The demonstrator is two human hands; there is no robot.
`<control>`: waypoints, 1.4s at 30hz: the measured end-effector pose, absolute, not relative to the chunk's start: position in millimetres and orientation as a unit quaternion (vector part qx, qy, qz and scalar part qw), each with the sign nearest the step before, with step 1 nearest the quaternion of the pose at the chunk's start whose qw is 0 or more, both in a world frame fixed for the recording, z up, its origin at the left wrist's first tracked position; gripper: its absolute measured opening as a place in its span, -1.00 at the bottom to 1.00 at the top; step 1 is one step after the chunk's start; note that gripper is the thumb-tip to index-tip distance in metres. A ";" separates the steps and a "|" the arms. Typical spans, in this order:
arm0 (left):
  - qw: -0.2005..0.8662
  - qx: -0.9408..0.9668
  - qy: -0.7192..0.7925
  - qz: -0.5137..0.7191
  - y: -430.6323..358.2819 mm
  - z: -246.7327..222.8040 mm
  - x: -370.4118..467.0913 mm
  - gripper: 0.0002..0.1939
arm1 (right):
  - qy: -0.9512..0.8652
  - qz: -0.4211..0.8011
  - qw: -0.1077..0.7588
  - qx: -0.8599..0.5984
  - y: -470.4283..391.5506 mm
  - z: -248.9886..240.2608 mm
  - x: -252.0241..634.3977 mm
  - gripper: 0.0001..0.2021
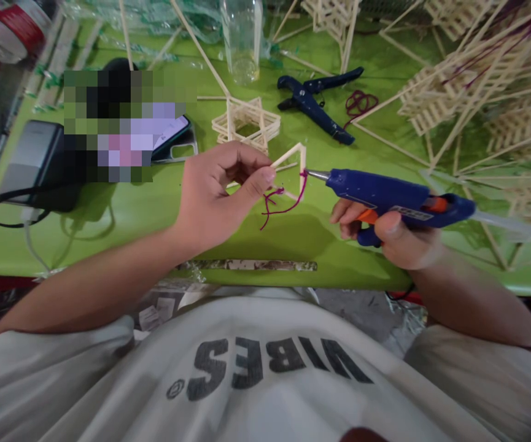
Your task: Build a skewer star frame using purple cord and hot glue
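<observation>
Between its thumb and fingers my left hand (228, 196) pinches a small frame of thin wooden sticks (302, 158). A dark red string (288, 210) is tied to this frame and dangles below it. My right hand (398, 236) is wrapped round the handle of a blue glue gun (375, 193) with an orange trigger. Its metal nozzle points left and meets, or nearly meets, the frame at the string's knot. Just behind my left hand stands a star-shaped stack of sticks (247, 123), partly hidden by the fingers.
On the green table (131, 215) lie dark blue cutters (315, 104), a coil of red string (361, 103), a phone (173, 135) and a power bank (39, 159) with cable. A clear bottle (242, 43) stands at the back. Several stick stars (449, 92) crowd the right.
</observation>
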State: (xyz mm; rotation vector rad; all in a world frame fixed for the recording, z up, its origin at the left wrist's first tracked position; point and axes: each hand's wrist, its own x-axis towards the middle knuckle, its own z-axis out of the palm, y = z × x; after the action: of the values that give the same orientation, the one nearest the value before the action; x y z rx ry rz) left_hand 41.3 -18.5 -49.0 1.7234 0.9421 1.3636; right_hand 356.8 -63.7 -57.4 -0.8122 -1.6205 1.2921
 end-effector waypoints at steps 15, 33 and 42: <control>0.443 0.676 0.261 0.527 -8.5 -58.0 41.2 -0.75 | -0.640 0.494 0.475 -0.348 -65.4 -57.0 357.6 -0.52; 0.400 0.670 0.316 0.540 -13.0 -53.8 41.0 -0.72 | -0.644 0.509 0.466 -0.331 -65.1 -56.0 357.2 -0.55; 0.413 0.659 0.300 0.552 -13.7 -56.6 42.5 -0.76 | -0.624 0.539 0.458 -0.333 -63.9 -53.6 357.0 -0.51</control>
State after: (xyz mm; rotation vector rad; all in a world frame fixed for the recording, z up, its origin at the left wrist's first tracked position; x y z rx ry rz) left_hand 42.5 -13.7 -56.6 1.6579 0.7555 1.3887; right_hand 357.0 -63.9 -53.6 -0.8210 -1.5361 1.3266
